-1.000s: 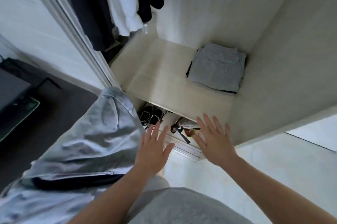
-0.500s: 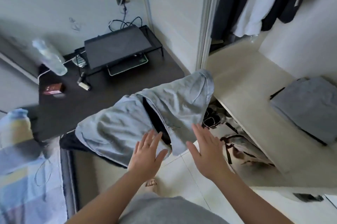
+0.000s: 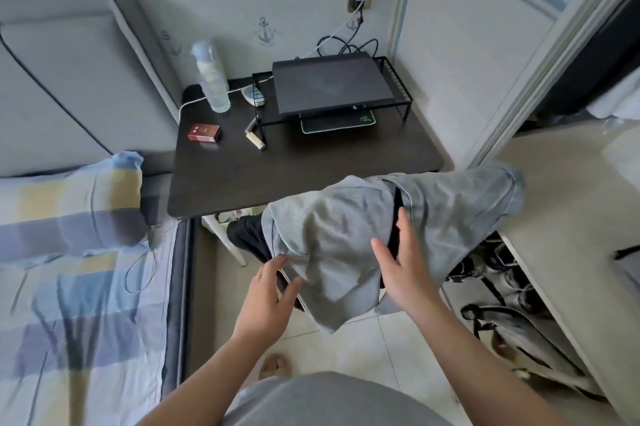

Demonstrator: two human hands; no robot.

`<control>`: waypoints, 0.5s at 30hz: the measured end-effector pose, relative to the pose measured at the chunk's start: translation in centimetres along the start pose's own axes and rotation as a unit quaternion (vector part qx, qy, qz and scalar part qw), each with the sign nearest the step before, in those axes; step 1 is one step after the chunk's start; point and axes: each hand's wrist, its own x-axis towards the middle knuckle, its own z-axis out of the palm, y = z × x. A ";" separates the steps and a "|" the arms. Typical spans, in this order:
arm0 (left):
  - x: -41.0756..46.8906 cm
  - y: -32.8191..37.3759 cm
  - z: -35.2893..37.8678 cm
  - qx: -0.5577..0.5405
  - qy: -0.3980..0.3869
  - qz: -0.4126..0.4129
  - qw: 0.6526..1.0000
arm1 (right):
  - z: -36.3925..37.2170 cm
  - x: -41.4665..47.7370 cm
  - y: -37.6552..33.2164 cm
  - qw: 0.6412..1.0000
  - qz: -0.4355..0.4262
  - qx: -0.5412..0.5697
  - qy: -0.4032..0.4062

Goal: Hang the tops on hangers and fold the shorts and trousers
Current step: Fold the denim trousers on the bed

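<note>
The bed (image 3: 79, 287) fills the 9 o'clock side of the head view and the pale wardrobe shelf (image 3: 568, 204) the 3 o'clock side. The dark counter (image 3: 311, 166) sits between them toward 12.

At the centre a grey garment (image 3: 332, 228) lies draped over a support I cannot make out. Its long axis runs from about 8 o'clock up to 2 o'clock, and a black garment (image 3: 247, 238) shows beneath it at its 9 o'clock edge. Whether the grey piece is a top or shorts cannot be told from here.

The right hand (image 3: 405, 273) lies on the cloth with straight fingers pointing to 12, its grip spread and holding nothing. The left hand (image 3: 268, 294) sits at the hem's 7 o'clock corner, fingers straight, thumb apart. It touches the edge without closing on it.

Both hands meet the near end of the garment, so most of the cloth lies toward 1 o'clock from them. I judge the lift starts with the left grip closing on that corner.

On the counter sit a laptop (image 3: 329, 82), a bottle (image 3: 213, 79) and a red packet (image 3: 204, 133).
</note>
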 end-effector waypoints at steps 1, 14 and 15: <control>0.3 -0.3 -0.4 -0.010 0.017 -0.003 1.000 | 0.3 0.3 -0.1 1.000 0.008 0.001 0.024; 4.4 1.5 -3.1 -0.089 -0.022 -0.085 0.992 | 2.1 3.0 -0.6 0.990 0.086 0.059 0.090; 4.4 1.7 -3.2 -0.084 -0.020 -0.078 0.993 | 2.1 2.9 -0.9 0.990 0.079 0.073 0.094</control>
